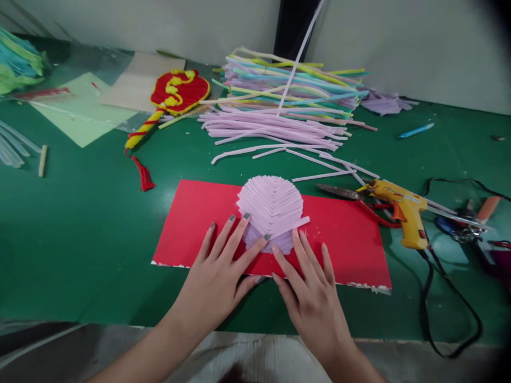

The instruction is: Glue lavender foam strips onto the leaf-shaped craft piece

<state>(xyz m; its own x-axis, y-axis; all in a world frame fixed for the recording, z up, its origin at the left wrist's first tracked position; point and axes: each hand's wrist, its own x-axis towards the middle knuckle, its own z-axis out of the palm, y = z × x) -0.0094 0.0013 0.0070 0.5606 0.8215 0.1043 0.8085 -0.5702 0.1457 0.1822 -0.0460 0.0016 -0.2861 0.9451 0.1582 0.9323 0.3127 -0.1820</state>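
A round lilac fan-shaped piece (pixel 272 197), covered in slanting pipe cleaners that meet along a middle line, lies on a red board (pixel 199 218). Its lower part shows a bare purple backing (pixel 255 238). One lilac pipe cleaner (pixel 297 223) crosses that lower part and sticks out past the right edge. My left hand (pixel 221 266) has its fingers spread flat, with fingertips on the piece's lower left and on the strip's inner end. My right hand (pixel 309 282) is spread too, fingertips at the piece's lower right edge, touching near the strip.
Bundles of pastel pipe cleaners (pixel 275 127) lie behind the board, with loose ones in front. A finished red and yellow fan (pixel 179 93) with a tassel is back left. To the right are scissors (pixel 339 191), a yellow glue gun (pixel 411 210) with its cord, and a blue pen (pixel 415 131).
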